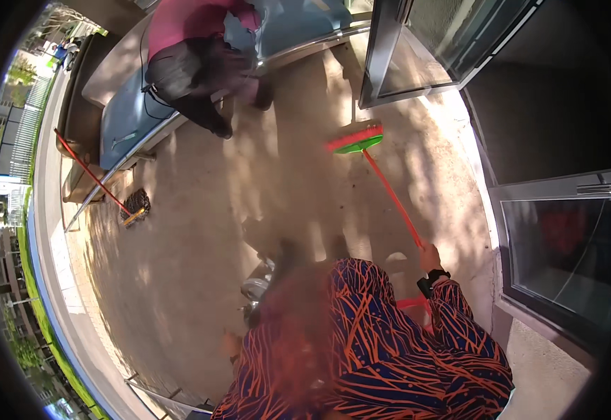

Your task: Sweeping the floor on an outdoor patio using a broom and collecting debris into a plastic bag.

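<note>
My right hand (428, 257), with a dark band at its wrist, is closed around the red handle of a broom (390, 189). The broom slants forward and left from it. Its green head with red bristles (358, 138) rests on the tan floor below an open window sash. Low beside my body is my left hand (232, 344), blurred, its fingers too unclear to read. Close to it lies a shiny metallic object (255, 288), partly hidden by my patterned clothing. A red object (413, 303) shows by my right forearm, mostly covered.
Another person (190, 63) in a pink top bends over a blue surface (127, 129) at the far left. A mop (136, 208) with a red handle leans against its edge. Open glass window sashes (417, 77) jut out on the right. Railings and greenery lie outside at left.
</note>
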